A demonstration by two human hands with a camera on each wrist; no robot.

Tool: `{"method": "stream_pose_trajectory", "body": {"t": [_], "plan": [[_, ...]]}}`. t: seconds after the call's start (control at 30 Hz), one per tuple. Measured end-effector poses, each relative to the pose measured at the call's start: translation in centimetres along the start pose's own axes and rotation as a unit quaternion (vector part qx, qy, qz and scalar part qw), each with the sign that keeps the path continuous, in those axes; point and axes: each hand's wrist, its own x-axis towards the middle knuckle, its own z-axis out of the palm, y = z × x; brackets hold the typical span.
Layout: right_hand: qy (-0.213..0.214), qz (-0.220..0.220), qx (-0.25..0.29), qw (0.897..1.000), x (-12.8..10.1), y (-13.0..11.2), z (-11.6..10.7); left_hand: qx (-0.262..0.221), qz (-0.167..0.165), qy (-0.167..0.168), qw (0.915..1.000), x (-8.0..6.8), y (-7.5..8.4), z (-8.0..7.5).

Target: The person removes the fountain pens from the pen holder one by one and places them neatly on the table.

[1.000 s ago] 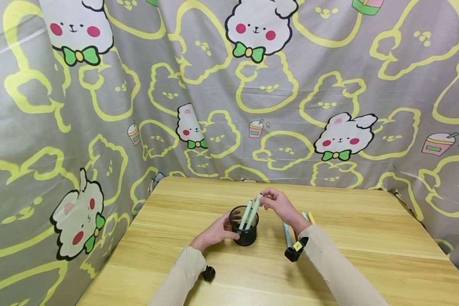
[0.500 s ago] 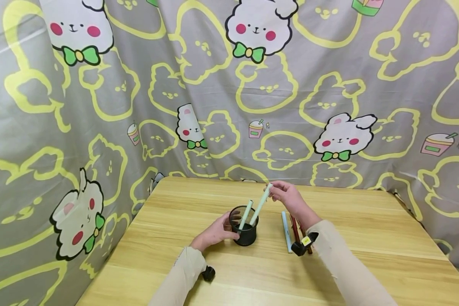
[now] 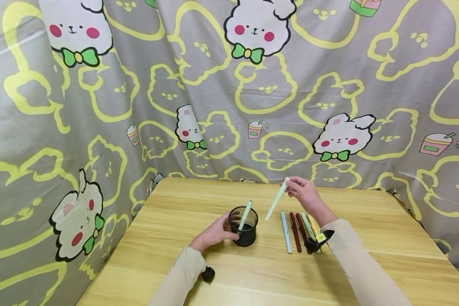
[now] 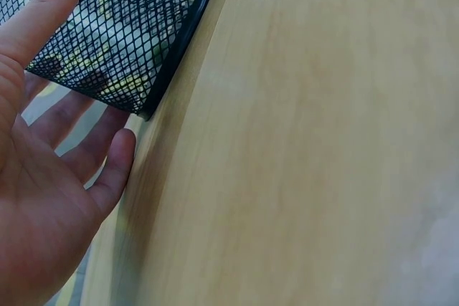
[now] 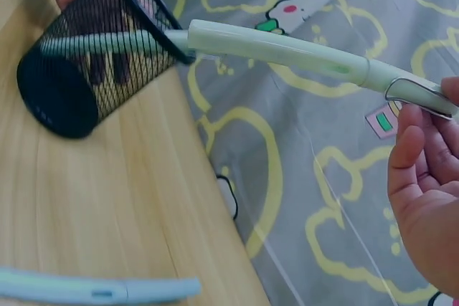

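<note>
In the head view my left hand (image 3: pixel 216 233) grips a black mesh pen cup (image 3: pixel 246 240) standing upright on the table, thumb on the near side, fingers round the back. A pale green pen (image 3: pixel 246 213) leans inside that cup. To the right, my right hand (image 3: pixel 307 196) pinches another pale green pen (image 3: pixel 277 199) by its upper, capped end, tilted in the air beyond the cup's rim. The right wrist view shows the metal clip (image 5: pixel 419 97) of this pen at my fingertips. In the left wrist view the thumb lies against the mesh (image 4: pixel 122 34).
Right of the cup lies a row of pens: a light blue pen (image 3: pixel 286 233), two dark red pens (image 3: pixel 295 232), a green pen (image 3: pixel 307 224) and yellow at the far side, partly under my right wrist. A patterned curtain (image 3: pixel 222 93) hangs behind the wooden table (image 3: pixel 252 276).
My right hand has drawn the pale green pen up out of the cup and carried it to the right. My left hand and the cup have stayed in place.
</note>
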Motion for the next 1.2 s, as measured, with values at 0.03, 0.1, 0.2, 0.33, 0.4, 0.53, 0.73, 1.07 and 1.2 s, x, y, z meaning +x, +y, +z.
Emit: {"method": "stream_pose_trajectory", "body": {"t": [0.03,0.1,0.2,0.33,0.4,0.53,0.73,1.07,1.2], "plan": [[0.004,0.001,-0.009,1.000,-0.1,0.1,-0.3,-0.003,0.001,-0.001,1.0000,-0.1,0.3,0.0],[0.009,0.004,-0.025,1.000,-0.2,0.2,-1.0,-0.007,0.001,0.000,1.0000,-0.2,0.8,0.1],[0.017,0.008,-0.044,0.999,-0.6,0.6,-2.1,-0.009,0.000,0.002,1.0000,-0.5,1.9,0.2],[0.017,0.007,-0.063,0.998,-1.1,1.0,-3.4,-0.008,-0.003,0.000,1.0000,-0.8,2.6,0.3],[0.018,0.009,-0.074,0.997,-1.4,1.2,-4.1,-0.007,-0.005,-0.001,1.0000,-0.7,2.4,0.2],[0.030,0.022,-0.117,0.992,-1.9,1.4,-5.5,-0.002,-0.004,0.001,1.0000,-0.3,1.0,0.1],[0.050,0.031,-0.195,0.979,-2.7,2.1,-7.8,0.007,-0.007,0.008,0.9999,-0.1,0.1,0.1],[0.080,0.044,-0.238,0.967,-3.8,3.1,-10.6,0.017,-0.002,0.009,0.9998,-0.2,0.3,0.2],[0.082,0.052,-0.244,0.965,-4.3,3.4,-11.4,0.015,-0.003,0.007,0.9999,-0.2,0.4,0.2]]}}
